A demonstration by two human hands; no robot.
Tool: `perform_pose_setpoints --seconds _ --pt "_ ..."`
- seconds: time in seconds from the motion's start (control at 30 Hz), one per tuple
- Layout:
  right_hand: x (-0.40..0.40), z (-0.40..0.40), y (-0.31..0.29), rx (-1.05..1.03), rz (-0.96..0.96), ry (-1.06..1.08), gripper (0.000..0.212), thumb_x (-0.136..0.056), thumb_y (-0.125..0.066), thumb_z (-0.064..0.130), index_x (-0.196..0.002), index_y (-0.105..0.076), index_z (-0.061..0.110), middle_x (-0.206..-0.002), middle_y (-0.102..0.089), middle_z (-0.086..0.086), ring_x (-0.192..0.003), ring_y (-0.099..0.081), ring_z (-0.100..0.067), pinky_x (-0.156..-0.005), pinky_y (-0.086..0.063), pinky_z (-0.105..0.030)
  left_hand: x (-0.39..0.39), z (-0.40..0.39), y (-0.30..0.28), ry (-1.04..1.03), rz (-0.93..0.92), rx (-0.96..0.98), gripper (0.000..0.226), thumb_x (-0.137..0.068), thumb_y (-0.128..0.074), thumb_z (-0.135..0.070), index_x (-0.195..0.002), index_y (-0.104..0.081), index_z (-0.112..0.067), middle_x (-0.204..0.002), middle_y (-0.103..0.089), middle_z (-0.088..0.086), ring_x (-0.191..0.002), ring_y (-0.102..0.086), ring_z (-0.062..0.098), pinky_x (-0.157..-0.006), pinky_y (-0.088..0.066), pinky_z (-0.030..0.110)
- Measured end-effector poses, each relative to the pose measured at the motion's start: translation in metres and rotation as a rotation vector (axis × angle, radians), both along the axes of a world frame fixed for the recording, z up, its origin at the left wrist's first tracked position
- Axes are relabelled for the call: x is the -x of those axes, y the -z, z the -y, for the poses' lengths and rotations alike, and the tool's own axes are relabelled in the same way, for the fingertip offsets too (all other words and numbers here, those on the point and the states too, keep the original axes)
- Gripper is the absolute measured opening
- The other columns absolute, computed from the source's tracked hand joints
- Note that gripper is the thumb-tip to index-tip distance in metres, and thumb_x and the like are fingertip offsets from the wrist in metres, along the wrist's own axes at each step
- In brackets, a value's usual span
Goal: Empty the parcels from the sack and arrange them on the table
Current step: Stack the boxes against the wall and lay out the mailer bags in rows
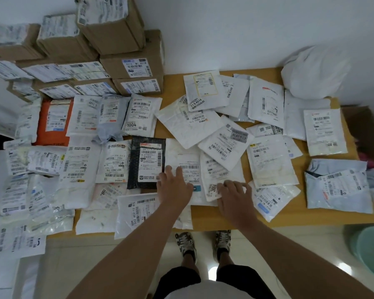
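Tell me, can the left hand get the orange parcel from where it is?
Probably yes. The orange parcel lies uncovered on top, and nothing stands between it and the left hand, though it is a long sideways stretch across the table.

A single head-worn, wide-angle view looks forward and steeply down from standing height over the near edge of the wooden table. It faces the white wall behind the table, and straight lines bow toward the frame's edges. Both forearms reach in from the bottom, the person's shoes show directly below, and the tabletop fills the middle at arm's length
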State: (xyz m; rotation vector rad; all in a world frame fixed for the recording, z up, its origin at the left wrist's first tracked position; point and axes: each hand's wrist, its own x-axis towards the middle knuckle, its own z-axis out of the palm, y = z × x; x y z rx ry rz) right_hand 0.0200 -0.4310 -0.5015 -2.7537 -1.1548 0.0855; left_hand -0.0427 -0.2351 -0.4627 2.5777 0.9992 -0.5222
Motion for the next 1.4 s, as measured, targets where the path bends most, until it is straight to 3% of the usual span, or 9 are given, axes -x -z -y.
perform_pose_setpoints --seconds 0.33,0.6,0.77,0.87,0.97,1.03,1.1,1.27,1.4 --pt "0.019 0.027 0.007 0.122 -0.28 0.125 0.058 -0.091 -0.038 0.041 -0.142 -0.042 0.015 -0.152 -0.04 -0.013 -0.139 -0.038 -0.04 -0.105 -0.037 -0.06 -0.013 0.03 -0.006 0.112 0.094 -0.072 0.058 -0.091 -0.049 -0.039 -0.144 -0.034 -0.018 -0.151 -0.025 0.011 -0.136 -0.026 0.03 -0.109 -0.026 0.042" --pt "-0.001 0.012 0.008 0.137 -0.357 0.151 0.071 -0.091 -0.022 0.053 -0.154 -0.014 0.023 -0.163 -0.012 -0.011 -0.15 -0.007 -0.036 -0.116 -0.006 -0.059 -0.014 0.055 -0.004 0.2 0.138 -0.044 0.053 -0.089 -0.051 -0.035 -0.138 -0.045 -0.014 -0.144 -0.039 0.011 -0.13 -0.036 0.031 -0.105 -0.034 0.044" --pt "0.0 0.064 -0.002 0.047 -0.166 0.328 0.061 -0.078 -0.054 0.032 -0.135 -0.053 0.01 -0.14 -0.05 -0.018 -0.132 -0.042 -0.04 -0.101 -0.034 -0.056 -0.024 0.09 -0.001 0.363 0.299 0.055 0.037 -0.083 -0.056 -0.024 -0.118 -0.061 -0.012 -0.115 -0.058 0.009 -0.102 -0.055 0.026 -0.083 -0.049 0.039" --pt "0.0 0.109 0.0 0.064 -0.182 0.438 0.055 -0.084 -0.049 0.039 -0.131 -0.055 0.012 -0.134 -0.054 -0.019 -0.12 -0.051 -0.044 -0.089 -0.044 -0.053 -0.033 0.119 0.004 0.507 0.315 0.133 0.032 -0.082 -0.057 -0.021 -0.111 -0.064 -0.012 -0.106 -0.061 0.01 -0.094 -0.058 0.026 -0.077 -0.052 0.038" --pt "-0.005 0.131 0.002 0.083 -0.246 0.433 0.056 -0.083 -0.05 0.038 -0.132 -0.052 0.011 -0.121 -0.054 -0.023 -0.09 -0.058 -0.04 -0.068 -0.053 -0.045 -0.04 0.144 0.008 0.568 0.309 0.176 0.029 -0.084 -0.049 -0.024 -0.105 -0.065 -0.012 -0.101 -0.063 0.01 -0.092 -0.06 0.026 -0.075 -0.053 0.038" --pt "-0.005 0.135 0.0 0.105 -0.241 0.417 0.056 -0.08 -0.056 0.037 -0.127 -0.049 0.008 -0.108 -0.057 -0.021 -0.081 -0.058 -0.037 -0.062 -0.051 -0.041 -0.041 0.159 0.008 0.541 0.287 0.203 0.031 -0.089 -0.042 -0.027 -0.105 -0.064 -0.011 -0.101 -0.061 0.009 -0.091 -0.058 0.024 -0.072 -0.05 0.035" --pt "-0.004 0.137 -0.002 0.128 -0.208 0.428 0.056 -0.079 -0.056 0.047 -0.116 -0.051 0.006 -0.105 -0.06 -0.019 -0.089 -0.06 -0.039 -0.069 -0.05 -0.043 -0.042 0.172 0.008 0.395 0.232 0.302 0.027 -0.095 -0.043 -0.029 -0.108 -0.059 -0.011 -0.102 -0.059 0.007 -0.091 -0.056 0.022 -0.071 -0.046 0.032" --pt "-0.029 0.14 -0.002 0.077 -0.193 0.453 0.061 -0.083 -0.041 0.058 -0.097 -0.059 0.002 -0.134 -0.052 -0.026 -0.125 -0.047 -0.05 -0.093 -0.046 -0.059 -0.055 0.195 0.003 0.104 0.158 0.456 0.042 -0.093 -0.05 -0.031 -0.131 -0.045 -0.014 -0.121 -0.055 0.005 -0.105 -0.056 0.023 -0.084 -0.047 0.034" --pt "-0.065 0.138 0.002 0.074 -0.272 0.548 0.084 -0.071 -0.056 0.075 -0.106 -0.048 0.0 -0.135 -0.047 -0.028 -0.131 -0.041 -0.049 -0.097 -0.041 -0.061 -0.067 0.201 0.003 -0.058 0.169 0.528 0.044 -0.093 -0.051 -0.025 -0.134 -0.043 -0.013 -0.123 -0.055 0.008 -0.108 -0.056 0.023 -0.08 -0.04 0.027"
